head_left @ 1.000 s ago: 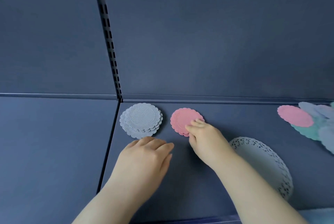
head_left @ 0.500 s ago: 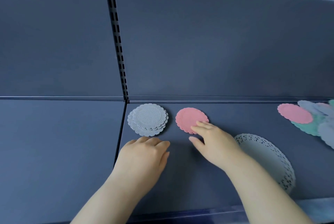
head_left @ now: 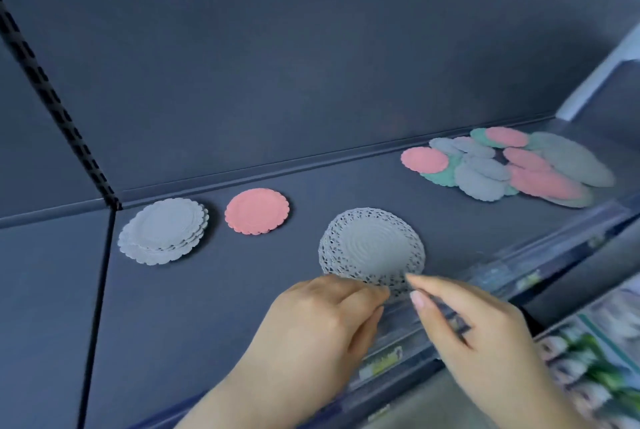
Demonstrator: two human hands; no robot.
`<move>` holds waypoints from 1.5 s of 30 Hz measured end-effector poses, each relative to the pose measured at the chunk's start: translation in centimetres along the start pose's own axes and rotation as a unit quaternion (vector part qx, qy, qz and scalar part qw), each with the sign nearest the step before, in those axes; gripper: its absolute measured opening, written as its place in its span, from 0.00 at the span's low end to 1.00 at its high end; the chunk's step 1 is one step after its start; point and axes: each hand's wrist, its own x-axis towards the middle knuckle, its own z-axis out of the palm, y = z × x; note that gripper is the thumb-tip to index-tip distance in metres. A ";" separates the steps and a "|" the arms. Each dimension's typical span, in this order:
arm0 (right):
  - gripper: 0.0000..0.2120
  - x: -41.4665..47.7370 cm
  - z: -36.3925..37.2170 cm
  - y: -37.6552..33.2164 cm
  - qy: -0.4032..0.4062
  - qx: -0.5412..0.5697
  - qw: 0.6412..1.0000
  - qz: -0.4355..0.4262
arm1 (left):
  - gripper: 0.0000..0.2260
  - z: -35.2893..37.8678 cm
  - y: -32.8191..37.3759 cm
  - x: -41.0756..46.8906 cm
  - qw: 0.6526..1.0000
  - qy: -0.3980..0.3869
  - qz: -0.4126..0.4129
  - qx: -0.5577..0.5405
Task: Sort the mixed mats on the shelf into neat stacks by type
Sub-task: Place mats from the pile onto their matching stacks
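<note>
On the dark shelf (head_left: 214,290) a stack of grey scalloped mats (head_left: 162,231) lies at the back left, with a single pink mat (head_left: 257,210) just to its right. A white lace doily (head_left: 372,248) lies flat near the front edge. A mixed pile of pink, grey and green mats (head_left: 502,165) spreads at the back right. My left hand (head_left: 322,321) hovers with loosely curled fingers at the doily's near edge, fingertips at its rim. My right hand (head_left: 460,324), blurred, has index finger and thumb stretched toward the same edge and holds nothing.
A slotted upright (head_left: 52,96) splits the back panel at the left. A clear plastic price strip (head_left: 502,276) lines the shelf's front edge. Packaged goods (head_left: 595,359) sit on a lower shelf at the bottom right.
My right hand has come off the pink mat, and both hands have moved right to the lace doily's near edge. The view has swung right, showing the whole mixed pile.
</note>
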 end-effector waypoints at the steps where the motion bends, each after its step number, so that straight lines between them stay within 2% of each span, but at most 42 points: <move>1: 0.13 -0.9 -0.9 1.0 0.015 0.000 1.000 0.013 | 0.11 1.2 1.1 0.6 1.000 -0.007 0.019 -0.019; 4: 0.12 -3.6 -3.4 4.8 0.025 -0.020 0.998 0.056 | 0.09 5.2 4.3 2.2 0.996 -0.045 0.046 -0.063; 7: 0.10 -5.9 -6.2 9.4 -0.003 -0.019 0.993 0.115 | 0.09 10.0 7.6 3.5 0.992 -0.096 0.040 -0.068; 12: 0.10 -9.3 -12.0 18.0 -0.078 -0.038 0.980 0.179 | 0.07 17.9 13.4 5.5 0.986 -0.156 -0.011 -0.063; 14: 0.08 -10.7 -14.4 21.2 -0.086 -0.030 0.976 0.200 | 0.11 20.1 15.9 6.6 0.979 -0.186 -0.053 -0.064; 15: 0.07 -11.3 -15.4 22.6 -0.089 -0.026 0.974 0.209 | 0.14 21.1 16.9 7.0 0.982 -0.166 -0.061 -0.067; 16: 0.07 -11.9 -16.4 23.8 -0.093 -0.028 0.972 0.215 | 0.15 22.1 17.8 7.3 0.984 -0.151 -0.059 -0.075; 19: 0.06 -13.4 -18.8 26.7 -0.098 -0.037 0.970 0.219 | 0.13 23.9 20.5 9.0 0.972 -0.194 -0.101 -0.085; 22: 0.07 -13.9 -20.3 28.8 -0.101 -0.029 0.969 0.223 | 0.18 25.9 21.8 10.3 0.978 -0.182 -0.087 -0.056; 25: 0.09 -13.3 -21.2 30.7 -0.113 -0.019 0.965 0.236 | 0.14 27.3 22.6 11.9 0.967 -0.216 -0.123 -0.053; 28: 0.12 -12.0 -21.8 32.6 -0.123 -0.014 0.963 0.239 | 0.14 28.9 22.7 13.6 0.963 -0.235 -0.122 -0.052; 30: 0.12 -11.0 -22.0 34.0 -0.136 -0.013 0.962 0.238 | 0.16 30.2 22.4 14.9 0.964 -0.232 -0.120 -0.053; 32: 0.10 -9.6 -22.4 35.4 -0.151 -0.015 0.960 0.235 | 0.13 31.7 22.1 16.6 0.963 -0.227 -0.138 -0.050; 37: 0.09 -3.5 -25.2 39.6 -0.179 -0.046 0.960 0.210 | 0.09 35.6 20.4 22.9 0.984 -0.140 -0.098 -0.042; 42: 0.09 3.9 -29.5 43.4 -0.139 -0.078 0.970 0.185 | 0.15 37.0 20.1 31.8 0.997 -0.064 -0.033 -0.041; 45: 0.09 6.2 -30.6 45.1 -0.110 -0.062 0.974 0.188 | 0.15 37.8 19.8 35.5 0.997 -0.065 -0.024 -0.028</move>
